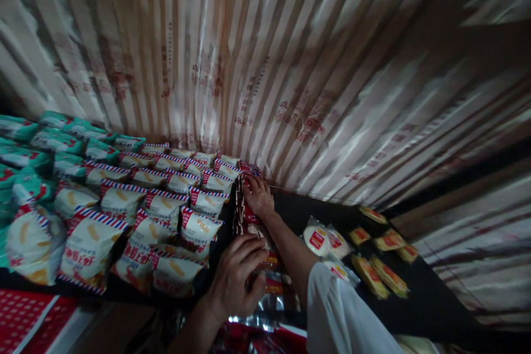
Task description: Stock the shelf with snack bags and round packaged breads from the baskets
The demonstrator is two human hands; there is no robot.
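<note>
My right hand (259, 196), below a white sleeve (344, 310), reaches to the far end of a row of dark red packets (252, 214). Its fingers lie stretched over them, pressing on top rather than wrapped round one. Nearer to me, my left hand (237, 276) hovers at or touches the left side of brown-and-red packets (274, 282) in the same row. Its fingers are loosely bent, with the thumb apart and nothing visible between them. My right forearm covers part of the row.
White shrimp-snack bags (89, 243) with striped edges stand in rows on the left, beside green bags (62, 141). Round white packs (317, 239) and yellow packs (390, 276) lie on the black surface (431, 310) to the right. Pleated plastic sheeting (249, 66) hangs behind.
</note>
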